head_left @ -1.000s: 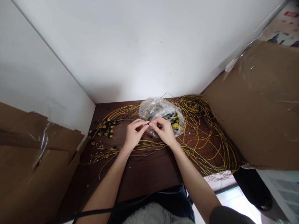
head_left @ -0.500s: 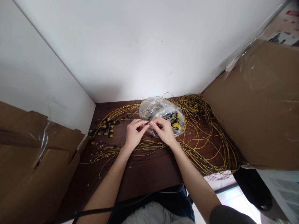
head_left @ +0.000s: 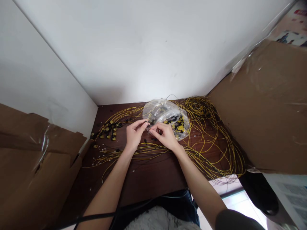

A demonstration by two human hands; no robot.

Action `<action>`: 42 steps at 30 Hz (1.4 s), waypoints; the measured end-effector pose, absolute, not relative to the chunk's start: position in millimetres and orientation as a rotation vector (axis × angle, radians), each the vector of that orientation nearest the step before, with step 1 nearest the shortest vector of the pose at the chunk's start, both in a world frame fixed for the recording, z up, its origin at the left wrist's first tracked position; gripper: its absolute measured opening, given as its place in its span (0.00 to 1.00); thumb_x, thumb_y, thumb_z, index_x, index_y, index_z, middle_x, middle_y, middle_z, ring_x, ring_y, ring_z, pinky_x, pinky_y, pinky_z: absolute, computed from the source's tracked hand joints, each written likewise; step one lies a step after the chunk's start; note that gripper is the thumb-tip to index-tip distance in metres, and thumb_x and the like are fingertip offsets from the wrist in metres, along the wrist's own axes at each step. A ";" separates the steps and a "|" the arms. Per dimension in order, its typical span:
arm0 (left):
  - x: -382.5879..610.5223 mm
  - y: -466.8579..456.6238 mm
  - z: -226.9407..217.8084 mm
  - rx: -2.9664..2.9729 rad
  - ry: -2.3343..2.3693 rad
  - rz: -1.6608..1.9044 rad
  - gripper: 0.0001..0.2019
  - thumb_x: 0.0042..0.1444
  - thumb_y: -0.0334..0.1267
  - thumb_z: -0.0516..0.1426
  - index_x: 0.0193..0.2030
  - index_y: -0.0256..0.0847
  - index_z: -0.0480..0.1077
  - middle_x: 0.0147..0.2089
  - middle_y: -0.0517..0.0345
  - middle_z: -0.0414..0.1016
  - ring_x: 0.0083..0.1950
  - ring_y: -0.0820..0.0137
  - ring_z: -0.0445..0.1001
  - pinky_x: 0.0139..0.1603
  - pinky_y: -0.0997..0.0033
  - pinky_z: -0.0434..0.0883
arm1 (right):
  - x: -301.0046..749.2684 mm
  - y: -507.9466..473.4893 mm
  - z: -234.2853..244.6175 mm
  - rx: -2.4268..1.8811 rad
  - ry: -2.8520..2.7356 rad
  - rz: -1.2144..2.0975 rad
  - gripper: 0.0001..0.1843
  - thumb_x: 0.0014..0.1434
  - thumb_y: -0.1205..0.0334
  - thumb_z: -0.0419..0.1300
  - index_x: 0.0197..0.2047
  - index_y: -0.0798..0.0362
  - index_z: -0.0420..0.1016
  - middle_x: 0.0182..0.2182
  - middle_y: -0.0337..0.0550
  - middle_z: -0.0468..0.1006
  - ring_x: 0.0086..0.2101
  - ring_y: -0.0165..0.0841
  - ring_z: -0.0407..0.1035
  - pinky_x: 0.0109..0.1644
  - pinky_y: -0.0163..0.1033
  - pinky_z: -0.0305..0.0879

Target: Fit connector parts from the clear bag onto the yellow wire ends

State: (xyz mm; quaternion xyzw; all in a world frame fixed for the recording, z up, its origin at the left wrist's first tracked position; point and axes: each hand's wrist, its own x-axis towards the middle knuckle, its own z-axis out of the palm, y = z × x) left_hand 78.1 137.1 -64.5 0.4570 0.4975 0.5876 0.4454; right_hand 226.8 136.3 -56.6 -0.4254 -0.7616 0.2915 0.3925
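- Head view: the left hand (head_left: 133, 134) pinches a small dark piece (head_left: 146, 121) between thumb and fingertips, at the near side of the clear plastic bag (head_left: 149, 108).
- The right hand (head_left: 167, 135) has its fingertips pinched together just beside it; whatever they hold is too small to tell.
- Yellow-and-black connectors (head_left: 114, 138) lie left of the hands on the brown table (head_left: 153, 179).
- Yellow wires (head_left: 203, 158) spread to the right.

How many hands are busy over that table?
2: the left hand, pinching a small dark piece, and the right hand, close to its right; both are by the clear plastic bag on the brown table. No other hand shows.
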 end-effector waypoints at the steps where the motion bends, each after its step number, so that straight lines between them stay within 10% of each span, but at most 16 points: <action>1: 78.2 137.2 -64.3 1.125 1.226 1.463 0.12 0.45 0.41 0.63 0.37 0.38 0.77 0.37 0.53 0.79 0.35 0.68 0.76 0.38 0.70 0.71 | 226.8 136.4 -56.8 -1.081 -1.933 0.739 0.10 0.58 0.58 0.56 0.29 0.53 0.72 0.25 0.39 0.71 0.25 0.28 0.62 0.31 0.34 0.59; 42: 74.5 143.4 -64.8 0.989 1.171 1.577 0.11 0.47 0.39 0.62 0.37 0.37 0.76 0.32 0.56 0.77 0.24 0.79 0.64 0.29 0.78 0.66 | 232.9 133.9 -49.5 -1.106 -1.989 0.833 0.21 0.63 0.53 0.49 0.26 0.56 0.72 0.21 0.38 0.75 0.22 0.26 0.66 0.31 0.31 0.58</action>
